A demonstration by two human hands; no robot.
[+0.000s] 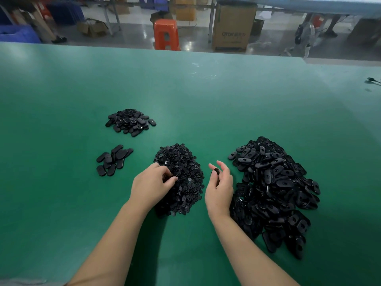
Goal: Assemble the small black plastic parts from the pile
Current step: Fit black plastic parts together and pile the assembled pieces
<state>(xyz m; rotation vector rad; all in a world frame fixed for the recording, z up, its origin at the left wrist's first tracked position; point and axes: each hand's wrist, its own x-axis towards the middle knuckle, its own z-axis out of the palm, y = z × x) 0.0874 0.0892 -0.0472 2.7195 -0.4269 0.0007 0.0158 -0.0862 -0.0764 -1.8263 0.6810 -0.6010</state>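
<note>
Both hands are down at the green table (61, 96), working the middle of three dark heaps. The left hand (151, 183) sits on the near-left edge of the pile of small round pieces (181, 178), fingers curled and tips buried among them; it looks like a pinch for one piece, though whether anything is caught yet I cannot tell. The right hand (219, 187) hovers just right of that pile, thumb and fingertips closed on one oval black shell (216, 171), raised clear of the table and tilted toward the left hand. The big supply of oval shells (272, 186) lies touching the right wrist's outer side, while two smaller groups sit well apart on the far left: a loose mound (131, 122) and, nearer, a little cluster of flat ovals (113, 161), probably finished or sorted units. So the step in hand, as I read it, is fetching a small insert to seat in the held shell. To do it well: lift a single piece, not a clump, since these tiny discs nest together; turn the shell so its recess faces the incoming piece; keep the grip on the shell's edges so the opening stays free; then press squarely until it seats. Rushing the pick risks dragging strays across the mat.
</note>
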